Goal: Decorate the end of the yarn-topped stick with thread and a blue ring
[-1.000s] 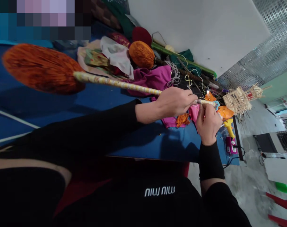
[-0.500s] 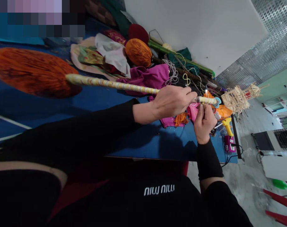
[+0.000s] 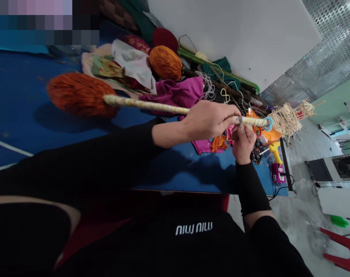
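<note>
A long stick (image 3: 151, 105) wrapped in a yellow-and-white strip runs across the view, with an orange, bulb-shaped fibrous head (image 3: 79, 94) at its left end. My left hand (image 3: 208, 119) is closed around the stick toward its right part, thumb and fingertips pressed on it. Just below the stick, my right hand (image 3: 244, 140) is closed in a pinch against its underside, close to the left fingertips. What the right fingers hold is hidden. Near the stick's right end shows a light-blue ring (image 3: 269, 124).
Behind the stick lie purple cloth (image 3: 180, 90), white cloth (image 3: 134, 61), another orange bulb (image 3: 165, 62) and green poles (image 3: 203, 63). To the right are a yellow glue gun (image 3: 275, 152), a purple power socket (image 3: 278, 173) and a wooden-stick structure (image 3: 287, 119). The blue table's (image 3: 175, 181) front edge runs below.
The stick's orange head has swung rightward and slightly down, closer to me. My right hand has moved a little left and up, nearer to the left fingertips. The left hand stays closed on the stick.
</note>
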Motion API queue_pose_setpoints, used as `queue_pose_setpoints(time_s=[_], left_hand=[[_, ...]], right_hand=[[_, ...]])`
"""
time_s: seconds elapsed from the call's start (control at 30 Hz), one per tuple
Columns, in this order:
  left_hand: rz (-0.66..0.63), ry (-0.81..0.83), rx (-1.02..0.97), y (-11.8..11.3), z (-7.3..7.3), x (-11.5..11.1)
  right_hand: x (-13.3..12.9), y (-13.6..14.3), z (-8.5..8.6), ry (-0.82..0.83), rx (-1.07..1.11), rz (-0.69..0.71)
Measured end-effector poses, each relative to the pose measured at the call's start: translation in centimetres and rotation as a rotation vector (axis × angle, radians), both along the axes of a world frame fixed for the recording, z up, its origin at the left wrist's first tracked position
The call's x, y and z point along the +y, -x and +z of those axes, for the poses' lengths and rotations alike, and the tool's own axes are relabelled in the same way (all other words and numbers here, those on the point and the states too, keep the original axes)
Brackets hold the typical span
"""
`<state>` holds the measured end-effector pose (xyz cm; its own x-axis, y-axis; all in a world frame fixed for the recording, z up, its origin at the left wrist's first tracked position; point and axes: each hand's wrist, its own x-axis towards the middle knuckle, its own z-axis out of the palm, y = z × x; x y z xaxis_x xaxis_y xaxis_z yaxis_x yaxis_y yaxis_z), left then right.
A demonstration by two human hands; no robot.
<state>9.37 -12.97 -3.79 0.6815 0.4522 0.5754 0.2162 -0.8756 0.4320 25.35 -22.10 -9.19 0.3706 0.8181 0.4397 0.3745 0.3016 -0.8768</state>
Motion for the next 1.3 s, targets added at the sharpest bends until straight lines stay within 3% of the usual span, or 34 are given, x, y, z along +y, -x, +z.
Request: queue_pose_setpoints(time_s=[0.07, 0.17, 0.53, 0.73, 1.0, 1.13, 1.3], left_hand=[[-0.018, 0.004, 0.035, 0.2, 0.3, 0.0], [-0.036, -0.013, 0.049, 0.3, 0.6, 0.2], [0.006, -0.014, 0.021, 0.3, 0.6, 0.2], [-0.031, 0.07, 0.07, 0.6, 1.2, 0.1], [-0.226, 0.09, 0.208, 0.7, 1.5, 0.5], [-0.254, 0.008, 0.358, 0.0, 0.8, 0.2], [-0.227, -0.118, 0.548, -0.8, -0.2, -0.6]], right_hand=[[0.4, -0.2, 0.4, -0.032, 0.192, 0.033], [0.6, -0.5, 1.1, 0.01, 0.289, 0.088], [-0.9, 0.2, 1.9, 0.011, 0.234, 0.207], [0.1, 0.1, 1.3, 0.027, 0.327, 0.209], [1.0, -1.8, 1.6, 0.236, 0.402, 0.238], [0.9, -3.3, 2.2, 0.284, 0.372, 0.179], [0.2, -4.6, 3.0, 0.354, 0.228, 0.219]])
